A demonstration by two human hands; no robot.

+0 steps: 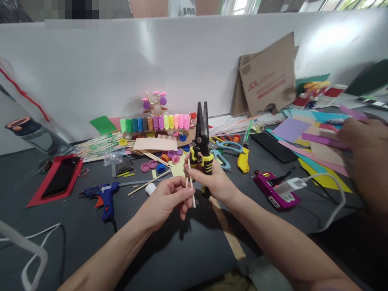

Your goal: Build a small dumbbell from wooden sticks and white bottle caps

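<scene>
My left hand [171,196] is closed in a pinch on a short, thin wooden stick [187,184] in the middle of the view. Pliers with black jaws and yellow-and-black handles [202,139] point upward in my right hand [216,182], its fingers wrapped round the grips. Their jaws stand slightly apart with nothing between them. A second thin wooden stick [193,198] runs down from my right fingertips, close beside the first one. My two hands nearly touch, so part of both sticks is hidden by fingers.
A blue glue gun [107,198] lies at the left, near a phone [60,178] on red card. Light-blue scissors [224,151], a yellow cutter [243,159] and a purple power strip [275,190] lie right. Another person's hand [357,137] reaches over coloured paper. A white partition [188,60] stands behind.
</scene>
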